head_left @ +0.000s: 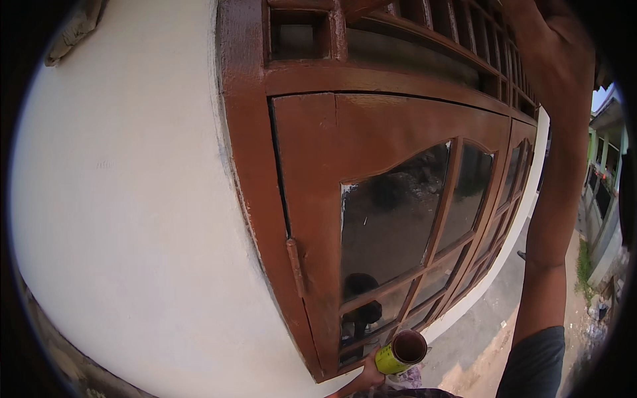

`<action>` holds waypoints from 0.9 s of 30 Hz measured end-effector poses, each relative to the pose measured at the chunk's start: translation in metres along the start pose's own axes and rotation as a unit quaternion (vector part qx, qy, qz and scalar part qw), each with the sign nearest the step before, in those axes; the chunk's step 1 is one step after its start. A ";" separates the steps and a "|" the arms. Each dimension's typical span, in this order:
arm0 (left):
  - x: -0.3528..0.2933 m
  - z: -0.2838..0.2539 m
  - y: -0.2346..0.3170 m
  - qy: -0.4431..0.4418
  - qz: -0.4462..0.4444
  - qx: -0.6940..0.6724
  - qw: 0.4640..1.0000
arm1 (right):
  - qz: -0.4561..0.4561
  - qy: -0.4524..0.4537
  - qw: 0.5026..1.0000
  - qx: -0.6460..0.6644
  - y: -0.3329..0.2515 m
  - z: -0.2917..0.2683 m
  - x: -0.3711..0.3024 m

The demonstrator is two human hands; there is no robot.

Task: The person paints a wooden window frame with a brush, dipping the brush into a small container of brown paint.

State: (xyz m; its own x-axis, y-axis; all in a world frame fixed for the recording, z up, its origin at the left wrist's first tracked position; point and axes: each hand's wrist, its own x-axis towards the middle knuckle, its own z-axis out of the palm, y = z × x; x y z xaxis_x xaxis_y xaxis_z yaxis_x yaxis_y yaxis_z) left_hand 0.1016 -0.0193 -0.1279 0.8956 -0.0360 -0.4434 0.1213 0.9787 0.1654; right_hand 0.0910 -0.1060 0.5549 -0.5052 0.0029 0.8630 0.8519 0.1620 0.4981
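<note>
Low in the picture, my left hand is wrapped round a yellow-green tin can. The can's open top faces up, and its inside is dark reddish brown like paint. My right arm reaches up along the right side, and my right hand is raised at the top edge beside the slatted upper part of the window frame. Its fingers are mostly cut off by that edge, so anything held there is hidden. A brown wooden window with glass panes fills the middle, its paint partly shiny.
A cream wall stands left of the window frame. A metal hinge sits on the casement's left edge. Dark glass reflects a person. Paved ground runs below right, with another building beyond.
</note>
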 end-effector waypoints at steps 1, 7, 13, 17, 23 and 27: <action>-0.004 -0.004 0.003 0.011 0.012 -0.009 1.000 | 0.009 0.026 1.000 -0.003 0.013 0.004 -0.015; -0.001 -0.013 0.007 -0.010 0.025 -0.015 1.000 | -0.111 -0.010 0.965 -0.237 0.048 0.013 -0.061; 0.008 -0.040 0.007 -0.265 -0.038 -0.066 0.961 | -0.147 -0.099 0.984 -0.031 0.101 0.027 -0.079; -0.054 0.032 -0.001 -0.015 0.136 0.202 0.970 | -0.190 -0.039 0.981 0.017 0.126 0.053 -0.079; -0.062 0.036 -0.003 0.076 0.223 0.329 0.914 | -0.229 0.072 0.970 0.028 0.129 0.058 -0.079; -0.065 0.049 0.005 0.085 0.124 0.078 0.986 | -0.232 0.168 0.958 0.027 0.122 0.046 -0.093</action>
State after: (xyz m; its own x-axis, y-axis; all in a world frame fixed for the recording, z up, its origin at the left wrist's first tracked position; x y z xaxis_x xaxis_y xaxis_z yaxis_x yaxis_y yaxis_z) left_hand 0.0650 -0.0224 -0.0553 0.8226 0.2474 -0.5120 -0.0158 0.9100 0.4144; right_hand 0.2358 -0.0414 0.5314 -0.7469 -0.3972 0.5334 0.5339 0.1201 0.8370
